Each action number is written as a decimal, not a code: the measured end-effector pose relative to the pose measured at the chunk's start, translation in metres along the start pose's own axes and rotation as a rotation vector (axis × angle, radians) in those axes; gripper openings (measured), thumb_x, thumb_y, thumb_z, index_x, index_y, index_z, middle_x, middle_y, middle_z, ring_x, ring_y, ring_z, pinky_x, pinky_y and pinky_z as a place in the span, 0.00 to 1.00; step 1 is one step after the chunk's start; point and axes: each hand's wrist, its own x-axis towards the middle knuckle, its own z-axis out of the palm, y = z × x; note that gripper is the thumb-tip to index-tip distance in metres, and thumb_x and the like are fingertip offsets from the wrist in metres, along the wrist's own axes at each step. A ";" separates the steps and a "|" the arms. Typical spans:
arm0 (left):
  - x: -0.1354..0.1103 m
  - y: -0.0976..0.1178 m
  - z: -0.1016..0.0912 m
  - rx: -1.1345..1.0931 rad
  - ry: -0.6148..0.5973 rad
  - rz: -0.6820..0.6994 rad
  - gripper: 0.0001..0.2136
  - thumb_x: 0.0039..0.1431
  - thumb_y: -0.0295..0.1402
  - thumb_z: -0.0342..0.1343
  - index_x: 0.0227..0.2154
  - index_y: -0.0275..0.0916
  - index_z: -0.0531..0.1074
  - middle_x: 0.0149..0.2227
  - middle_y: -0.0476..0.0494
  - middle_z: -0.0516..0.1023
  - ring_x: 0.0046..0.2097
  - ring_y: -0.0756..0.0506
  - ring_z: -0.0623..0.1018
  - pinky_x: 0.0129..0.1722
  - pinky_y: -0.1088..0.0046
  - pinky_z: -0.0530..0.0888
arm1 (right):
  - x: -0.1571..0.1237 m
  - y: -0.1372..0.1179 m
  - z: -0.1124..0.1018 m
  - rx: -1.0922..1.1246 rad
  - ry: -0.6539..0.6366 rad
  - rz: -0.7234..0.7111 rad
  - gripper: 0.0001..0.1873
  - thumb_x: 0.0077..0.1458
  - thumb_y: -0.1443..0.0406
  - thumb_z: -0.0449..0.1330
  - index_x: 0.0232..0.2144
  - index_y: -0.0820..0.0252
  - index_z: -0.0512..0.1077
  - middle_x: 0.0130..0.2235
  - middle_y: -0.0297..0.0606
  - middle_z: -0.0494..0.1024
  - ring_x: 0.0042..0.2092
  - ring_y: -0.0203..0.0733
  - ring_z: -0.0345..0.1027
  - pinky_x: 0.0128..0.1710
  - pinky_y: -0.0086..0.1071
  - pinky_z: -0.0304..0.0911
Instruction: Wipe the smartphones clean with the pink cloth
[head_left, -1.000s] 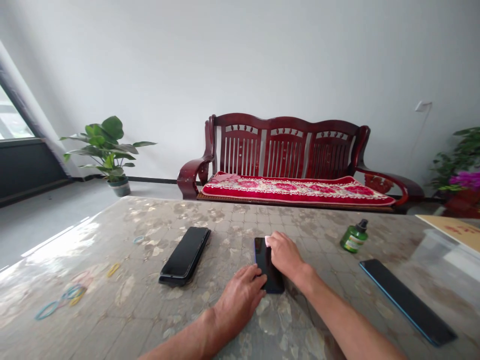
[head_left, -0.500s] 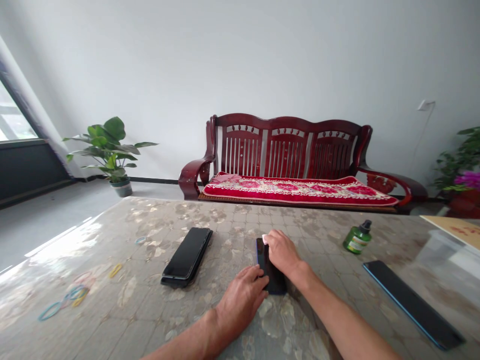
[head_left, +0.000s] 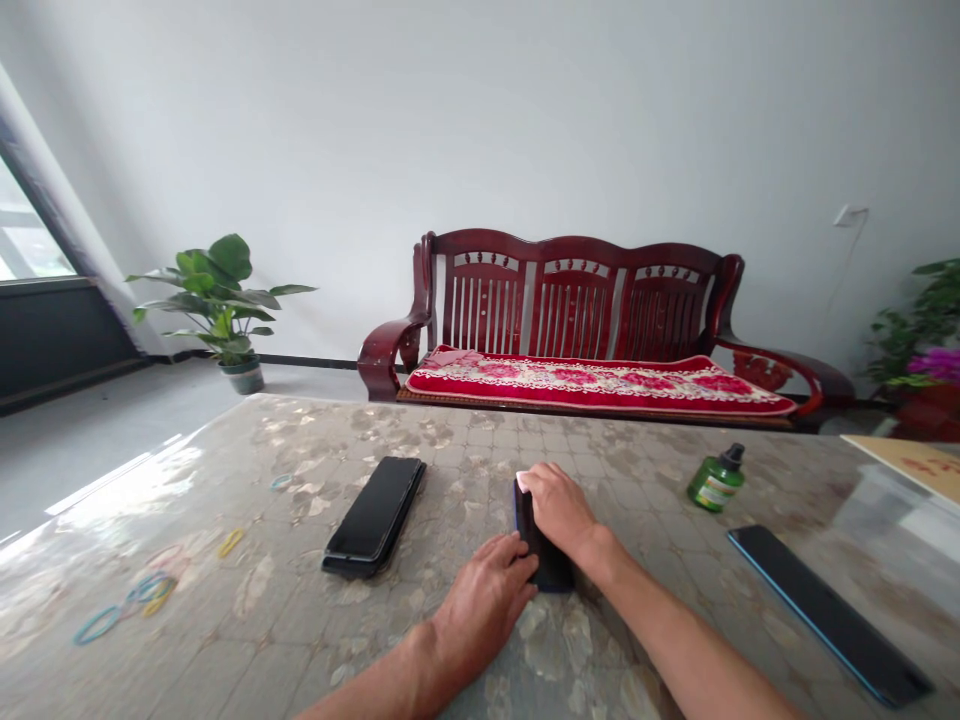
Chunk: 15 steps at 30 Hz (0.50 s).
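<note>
A black smartphone with a bluish edge lies flat on the table in front of me. My left hand presses its fingers against the phone's near left side and holds it in place. Over the far end of the phone, my right hand is closed around a small white wipe. Only a corner of the wipe shows past the fingertips, touching the top of the screen. To the left lie stacked black phones. Another phone with a blue edge rests at the right.
A green pump bottle stands at the right of the patterned tablecloth. Beside it is a clear plastic box under a tan board. Several coloured rubber bands lie at the left. A wooden bench stands beyond.
My right hand has shifted slightly left across the phone's far end with the wipe. My left hand stays on the phone's side. The other things have not moved.
</note>
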 end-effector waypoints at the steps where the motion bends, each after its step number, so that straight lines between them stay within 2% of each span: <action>1: 0.000 0.000 0.000 -0.001 0.003 0.001 0.10 0.61 0.25 0.55 0.44 0.40 0.74 0.48 0.44 0.77 0.55 0.42 0.73 0.58 0.65 0.70 | 0.003 0.000 0.000 0.004 0.002 -0.002 0.15 0.62 0.73 0.49 0.41 0.57 0.75 0.42 0.39 0.76 0.47 0.42 0.65 0.48 0.29 0.57; 4: 0.000 0.000 -0.001 -0.008 0.007 -0.003 0.09 0.61 0.25 0.55 0.43 0.40 0.75 0.47 0.44 0.77 0.53 0.42 0.74 0.56 0.66 0.71 | -0.002 -0.005 -0.003 0.016 -0.012 -0.033 0.16 0.62 0.73 0.49 0.40 0.57 0.75 0.41 0.38 0.76 0.46 0.41 0.65 0.47 0.29 0.57; 7: 0.002 0.001 -0.004 -0.012 0.000 -0.003 0.09 0.60 0.24 0.55 0.42 0.40 0.75 0.46 0.44 0.77 0.52 0.43 0.75 0.55 0.67 0.71 | -0.023 -0.010 -0.010 0.023 -0.041 -0.073 0.15 0.60 0.74 0.49 0.38 0.57 0.74 0.40 0.39 0.75 0.45 0.41 0.64 0.45 0.29 0.57; 11: 0.002 0.002 -0.005 -0.009 -0.008 0.002 0.09 0.60 0.24 0.56 0.42 0.39 0.75 0.44 0.44 0.77 0.51 0.44 0.75 0.56 0.68 0.71 | -0.045 -0.008 -0.012 0.071 -0.025 -0.101 0.17 0.59 0.75 0.49 0.41 0.57 0.74 0.41 0.39 0.75 0.45 0.41 0.65 0.46 0.29 0.58; 15: 0.001 0.001 -0.003 0.015 0.007 0.009 0.09 0.60 0.24 0.57 0.43 0.38 0.75 0.46 0.43 0.78 0.54 0.43 0.74 0.57 0.67 0.70 | -0.035 0.005 -0.010 0.081 0.011 -0.001 0.16 0.61 0.74 0.49 0.39 0.57 0.75 0.40 0.39 0.76 0.45 0.40 0.66 0.46 0.28 0.58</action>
